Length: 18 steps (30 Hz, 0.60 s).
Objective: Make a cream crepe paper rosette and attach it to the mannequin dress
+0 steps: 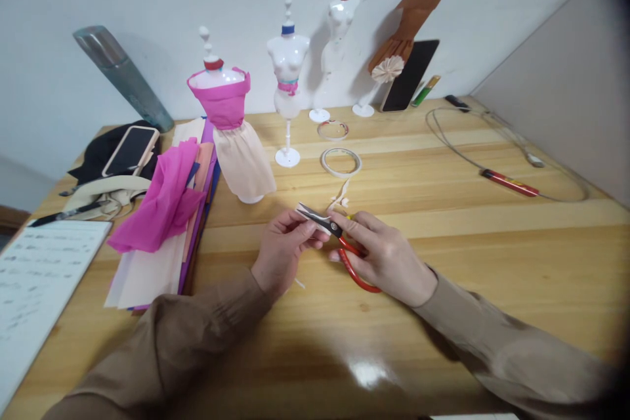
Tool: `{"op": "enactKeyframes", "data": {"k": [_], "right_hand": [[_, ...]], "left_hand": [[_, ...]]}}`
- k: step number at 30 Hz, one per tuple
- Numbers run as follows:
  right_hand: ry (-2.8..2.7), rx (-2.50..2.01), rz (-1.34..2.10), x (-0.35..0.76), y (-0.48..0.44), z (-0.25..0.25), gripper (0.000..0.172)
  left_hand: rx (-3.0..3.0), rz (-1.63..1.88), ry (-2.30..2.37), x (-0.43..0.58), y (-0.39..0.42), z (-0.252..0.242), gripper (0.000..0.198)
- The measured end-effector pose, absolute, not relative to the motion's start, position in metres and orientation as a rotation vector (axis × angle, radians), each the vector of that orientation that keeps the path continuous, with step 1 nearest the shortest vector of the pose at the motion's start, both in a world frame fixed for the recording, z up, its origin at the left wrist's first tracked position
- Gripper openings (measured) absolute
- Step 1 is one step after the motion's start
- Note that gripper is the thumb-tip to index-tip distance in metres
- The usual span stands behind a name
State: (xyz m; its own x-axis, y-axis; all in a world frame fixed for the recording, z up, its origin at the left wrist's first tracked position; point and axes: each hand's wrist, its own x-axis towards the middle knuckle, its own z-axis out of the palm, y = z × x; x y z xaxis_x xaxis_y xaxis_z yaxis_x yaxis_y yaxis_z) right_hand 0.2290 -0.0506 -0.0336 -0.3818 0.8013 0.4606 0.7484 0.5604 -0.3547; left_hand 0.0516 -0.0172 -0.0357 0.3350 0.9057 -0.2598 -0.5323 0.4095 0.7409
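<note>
Around the red handles of a pair of scissors (352, 269) my right hand (391, 252) is closed, with the dark blades pointing left. My left hand (283, 246) pinches a small pale strip (322, 228) at those blades; whether it is paper or cloth I cannot tell. The blades lie along the strip, close to my left thumb. Just beyond my right fingertips are thin pale scraps (340, 197) on the wooden table (443, 341). Another thin white sliver (299, 283) lies beside my left wrist.
Behind my hands stand several small white mannequins, one in a pink top (221, 100) and one in a brown dress (411, 23). Two tape rolls, one nearer (341, 172), lie before them. Coloured sheets (147, 279) and pink fabric (162, 203) are left; a cabled red tool (512, 184) is right.
</note>
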Motion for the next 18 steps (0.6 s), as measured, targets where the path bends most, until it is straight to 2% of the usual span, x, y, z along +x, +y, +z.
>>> {"op": "enactKeyframes", "data": {"k": [18], "right_hand": [[-2.193,-1.195,0.071,0.2268,-0.0497,-0.0346,0.044]], "left_hand": [[0.639,0.981,0.747,0.0534,-0.0208,-0.0336,0.023]]}}
